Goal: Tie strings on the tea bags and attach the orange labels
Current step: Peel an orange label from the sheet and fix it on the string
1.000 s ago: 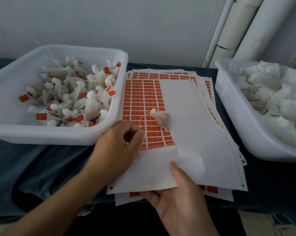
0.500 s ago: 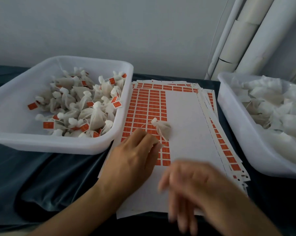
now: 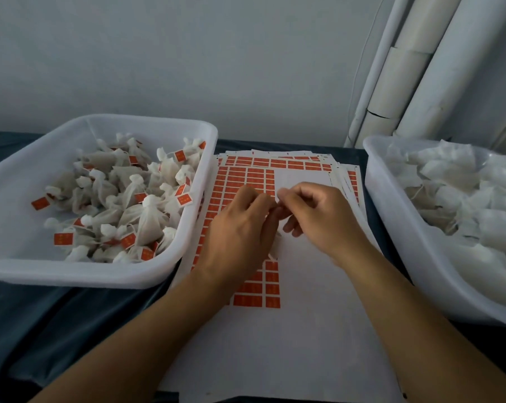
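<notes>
While your left hand (image 3: 240, 228) and right hand (image 3: 318, 219) meet fingertip to fingertip over the label sheet (image 3: 289, 344) at the centre, both sets of fingers are curled as if pinching, though what they hold is hidden. Orange labels (image 3: 257, 298) show just below your left wrist. At nine o'clock sits the left tub (image 3: 28, 271) of tied, labelled tea bags (image 3: 147, 225); at three o'clock, the right tub (image 3: 406, 257) of plain bags (image 3: 455, 187).
</notes>
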